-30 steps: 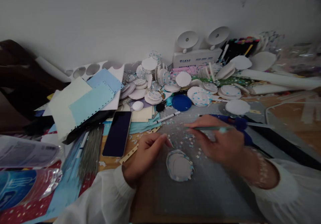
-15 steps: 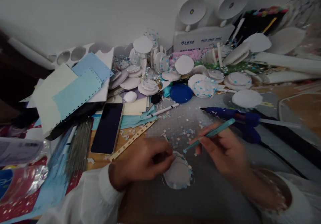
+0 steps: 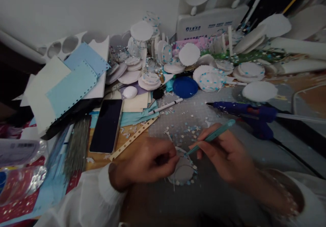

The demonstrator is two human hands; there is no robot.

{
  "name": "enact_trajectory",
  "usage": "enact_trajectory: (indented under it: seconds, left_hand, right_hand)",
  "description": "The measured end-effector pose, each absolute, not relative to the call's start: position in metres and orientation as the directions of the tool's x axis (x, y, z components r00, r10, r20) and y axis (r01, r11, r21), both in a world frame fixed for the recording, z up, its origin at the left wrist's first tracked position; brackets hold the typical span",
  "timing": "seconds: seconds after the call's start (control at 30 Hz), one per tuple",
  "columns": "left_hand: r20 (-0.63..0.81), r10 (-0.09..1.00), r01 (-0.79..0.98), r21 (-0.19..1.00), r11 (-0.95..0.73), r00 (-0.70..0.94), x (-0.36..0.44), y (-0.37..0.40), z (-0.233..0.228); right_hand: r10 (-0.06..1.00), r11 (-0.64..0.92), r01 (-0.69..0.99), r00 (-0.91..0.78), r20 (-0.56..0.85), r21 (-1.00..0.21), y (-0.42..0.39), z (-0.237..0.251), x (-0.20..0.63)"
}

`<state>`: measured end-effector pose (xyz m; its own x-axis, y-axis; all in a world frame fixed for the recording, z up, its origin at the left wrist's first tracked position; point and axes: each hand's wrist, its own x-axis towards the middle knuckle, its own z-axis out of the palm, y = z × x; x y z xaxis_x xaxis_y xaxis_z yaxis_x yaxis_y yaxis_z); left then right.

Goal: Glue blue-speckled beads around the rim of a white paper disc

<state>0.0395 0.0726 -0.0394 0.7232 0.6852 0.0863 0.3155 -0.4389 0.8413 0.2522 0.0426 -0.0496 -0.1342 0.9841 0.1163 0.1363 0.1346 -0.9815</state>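
Left hand point(image 3: 150, 162) curled, fingertips pinched on the near-left edge of a round white foam disc trimmed with pale blue and white confetti point(image 3: 183, 173), flat on the grey cutting mat point(image 3: 224, 200). Right hand point(image 3: 225, 155) closed around slim teal tweezers point(image 3: 212, 136), tips down at the disc's upper rim. Beyond, scattered star confetti point(image 3: 187, 130), a blue hot-glue gun point(image 3: 244, 111), a white marker pen point(image 3: 165, 106), a round blue lid point(image 3: 185, 87). Far left, a dark smartphone point(image 3: 106, 125).

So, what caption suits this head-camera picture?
Left hand steadies a white disc while right hand brings teal tweezers to its rim.
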Motion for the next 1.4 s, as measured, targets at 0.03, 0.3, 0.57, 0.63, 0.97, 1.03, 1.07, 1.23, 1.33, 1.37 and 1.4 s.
enact_trajectory:
  seconds: [0.03, 0.3, 0.57, 0.63, 0.97, 1.03, 1.07, 1.23, 1.33, 1.37, 1.4]
  left_hand:
    - [0.088, 0.692, 0.315, 0.844, -0.435, 0.717, 0.040, 0.072, -0.040]
    - [0.091, 0.718, 0.300, 0.867, -0.397, 0.690, 0.040, 0.070, -0.044]
    - [0.068, 0.728, 0.299, 0.883, -0.362, 0.682, 0.041, 0.069, -0.045]
    - [0.065, 0.737, 0.304, 0.884, -0.356, 0.673, 0.041, 0.069, -0.044]
    - [0.090, 0.755, 0.309, 0.876, -0.370, 0.649, 0.042, 0.068, -0.041]
    - [0.094, 0.757, 0.313, 0.872, -0.375, 0.647, 0.042, 0.068, -0.041]
    - [0.096, 0.758, 0.315, 0.870, -0.379, 0.645, 0.042, 0.068, -0.041]
    - [0.096, 0.760, 0.323, 0.866, -0.383, 0.643, 0.042, 0.068, -0.041]
    - [0.101, 0.763, 0.321, 0.866, -0.383, 0.638, 0.041, 0.068, -0.042]
    - [0.099, 0.765, 0.323, 0.866, -0.382, 0.637, 0.041, 0.068, -0.042]
    - [0.099, 0.766, 0.324, 0.866, -0.381, 0.636, 0.041, 0.068, -0.042]
  right_hand:
    - [0.984, 0.138, 0.145, -0.135, 0.118, -0.980, 0.043, -0.050, 0.252]
    - [0.977, 0.176, 0.168, -0.147, 0.152, -0.970, 0.043, -0.049, 0.253]
    - [0.981, 0.163, 0.145, -0.126, 0.145, -0.976, 0.043, -0.050, 0.253]
    - [0.984, 0.153, 0.133, -0.114, 0.139, -0.979, 0.043, -0.049, 0.252]
    - [0.994, 0.088, 0.102, -0.071, 0.081, -0.991, 0.045, -0.044, 0.249]
    - [0.993, 0.087, 0.113, -0.085, 0.077, -0.990, 0.045, -0.046, 0.249]
    - [0.993, 0.089, 0.117, -0.092, 0.079, -0.989, 0.045, -0.046, 0.249]
    - [0.992, 0.093, 0.116, -0.095, 0.082, -0.989, 0.043, -0.047, 0.250]
    - [0.995, 0.070, 0.082, -0.084, 0.063, -0.994, 0.044, -0.042, 0.249]
    - [0.995, 0.061, 0.072, -0.080, 0.056, -0.996, 0.044, -0.040, 0.249]
    - [0.996, 0.054, 0.067, -0.076, 0.049, -0.996, 0.045, -0.039, 0.248]
